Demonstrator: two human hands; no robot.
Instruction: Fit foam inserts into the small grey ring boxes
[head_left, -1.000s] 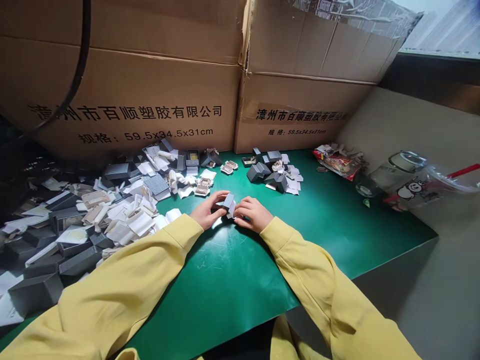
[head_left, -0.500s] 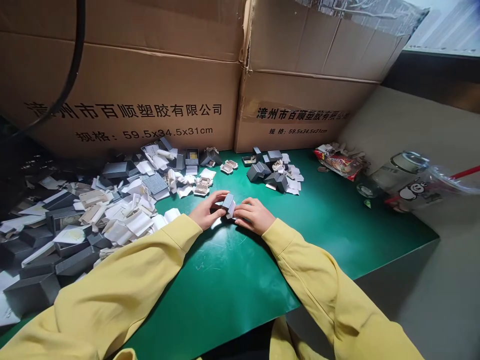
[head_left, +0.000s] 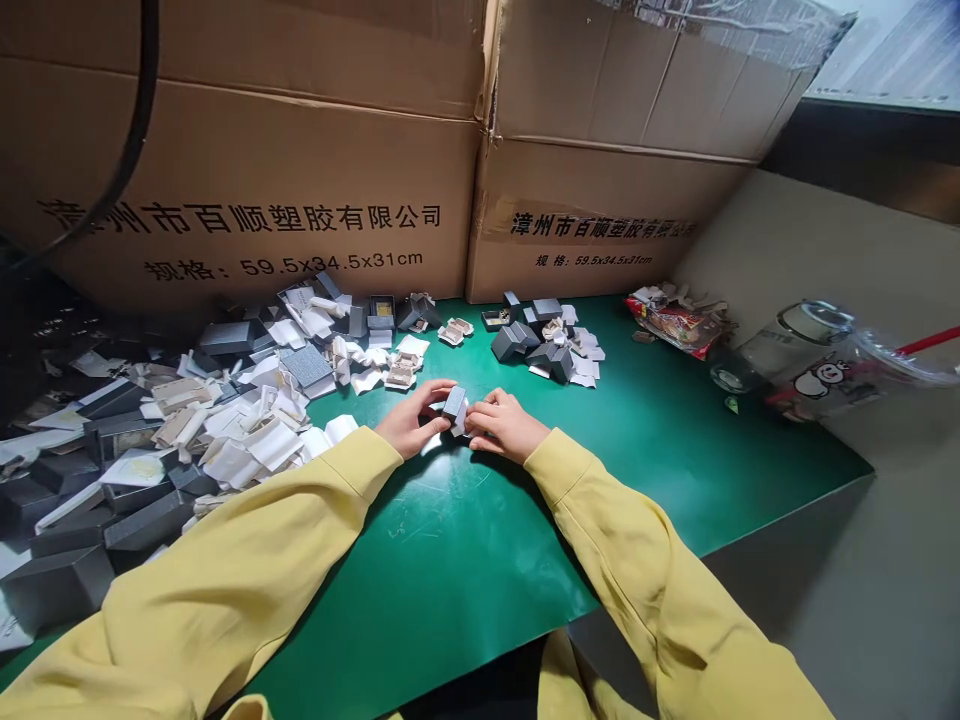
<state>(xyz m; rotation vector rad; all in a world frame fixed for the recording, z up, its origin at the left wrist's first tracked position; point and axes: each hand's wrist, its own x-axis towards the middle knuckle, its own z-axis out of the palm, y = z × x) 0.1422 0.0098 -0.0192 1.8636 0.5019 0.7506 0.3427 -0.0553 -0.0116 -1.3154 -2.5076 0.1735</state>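
Observation:
A small dark grey box (head_left: 454,402) with a white side facing right is held just above the green table (head_left: 480,540). My left hand (head_left: 415,420) grips it from the left, thumb in front and fingers behind. From the right, the bent fingers of my right hand (head_left: 507,427) press on the white part of the box, their tips close together. Whether that white part is paper or an inner lining I cannot tell. Close behind my left hand lie torn beige and white card pieces (head_left: 402,370).
A large heap of grey boxes and white scraps (head_left: 247,430) covers the left side. Behind centre sits a smaller pile of grey boxes (head_left: 551,352). Two big cartons (head_left: 300,160) wall off the back. At right are a red snack packet (head_left: 679,322), a clear bottle (head_left: 795,345) and a plastic cup (head_left: 862,375).
The fingers of my right hand have shifted slightly against the white side of the box. My left hand keeps its hold. The whole view has moved a little.

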